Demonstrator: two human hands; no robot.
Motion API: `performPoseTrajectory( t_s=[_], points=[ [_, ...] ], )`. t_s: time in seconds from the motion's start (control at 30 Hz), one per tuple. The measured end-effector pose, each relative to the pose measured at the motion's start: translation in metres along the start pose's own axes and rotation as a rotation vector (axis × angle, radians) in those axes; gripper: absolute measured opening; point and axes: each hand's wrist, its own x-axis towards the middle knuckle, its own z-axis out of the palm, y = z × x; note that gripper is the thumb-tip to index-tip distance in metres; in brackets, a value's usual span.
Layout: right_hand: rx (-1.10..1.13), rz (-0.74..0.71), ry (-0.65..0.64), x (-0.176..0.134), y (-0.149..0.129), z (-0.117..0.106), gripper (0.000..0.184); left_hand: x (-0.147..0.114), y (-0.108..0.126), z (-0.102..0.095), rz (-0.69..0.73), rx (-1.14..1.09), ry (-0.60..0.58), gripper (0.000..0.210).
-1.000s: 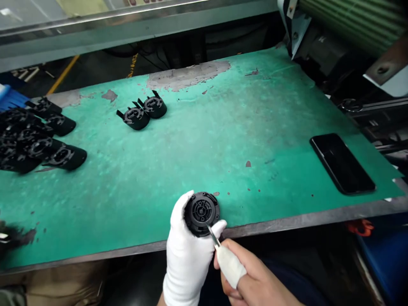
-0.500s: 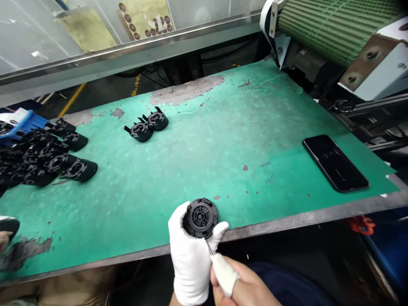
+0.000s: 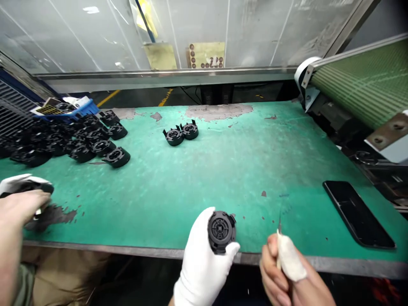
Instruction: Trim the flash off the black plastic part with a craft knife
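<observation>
My left hand point(image 3: 204, 263), in a white glove, is wrapped round a round black plastic part point(image 3: 220, 229) with a ribbed, ringed face turned up. It is held above the table's front edge. To the right, apart from that part, my bare right hand point(image 3: 280, 272) grips a thin pointed metal blade point(image 3: 280, 221), its tip pointing away from me. A white covering point(image 3: 290, 259) sits over the thumb of that hand; the blade's handle is hidden in the fingers.
Two black cup-shaped parts point(image 3: 181, 134) stand mid-table. Many more are heaped point(image 3: 79, 138) at left beside a blue bin point(image 3: 86, 108). A co-worker's hands point(image 3: 28, 199) hold a dark part at far left. A black phone point(image 3: 358, 214) lies right, below a green conveyor point(image 3: 366, 80).
My right hand with the blade has moved away from the black part to the right. The camera view has shifted, and more of the co-worker's arm shows at left.
</observation>
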Motion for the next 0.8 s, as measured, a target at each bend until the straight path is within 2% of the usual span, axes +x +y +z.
performPoseTrajectory(
  t_s=[0.07, 0.1, 0.13, 0.2, 0.27, 0.33, 0.43, 0.5, 0.57, 0.63, 0.8],
  points=[
    [-0.087, -0.051, 0.076, 0.006, -0.01, -0.015, 0.046, 0.008, -0.006, -0.019, 0.051, -0.085, -0.251, 0.073],
    [-0.177, -0.079, 0.098, 0.009, -0.014, -0.023, 0.041, 0.012, -0.009, -0.028, 0.066, -0.14, -0.309, 0.065],
    [-0.3, -0.113, 0.097, 0.012, -0.017, -0.031, 0.037, 0.016, -0.012, -0.036, 0.057, -0.199, -0.311, 0.058],
    [-0.617, -0.198, 0.035, 0.018, -0.023, -0.044, 0.036, 0.021, -0.015, -0.044, -0.009, -0.315, -0.238, 0.055],
    [-0.944, -0.291, -0.065, 0.024, -0.029, -0.053, 0.038, 0.022, -0.014, -0.043, -0.074, -0.385, -0.171, 0.061],
    [-1.217, -0.366, -0.135, 0.031, -0.035, -0.055, 0.039, 0.02, -0.009, -0.035, -0.08, -0.38, -0.149, 0.075],
    [-1.501, -0.445, -0.181, 0.04, -0.041, -0.051, 0.043, 0.016, 0.003, -0.018, -0.058, -0.301, -0.117, 0.097],
    [-1.619, -0.477, -0.204, 0.044, -0.045, -0.048, 0.045, 0.017, 0.009, -0.009, -0.078, -0.258, -0.083, 0.096],
    [-1.699, -0.494, -0.211, 0.048, -0.049, -0.047, 0.047, 0.02, 0.012, -0.003, -0.108, -0.224, -0.051, 0.085],
    [-1.757, -0.508, -0.205, 0.051, -0.053, -0.046, 0.048, 0.022, 0.013, -0.001, -0.126, -0.201, -0.035, 0.078],
    [-1.802, -0.499, -0.228, 0.056, -0.062, -0.043, 0.047, 0.024, 0.011, 0.0, -0.127, -0.165, -0.025, 0.076]
  ],
)
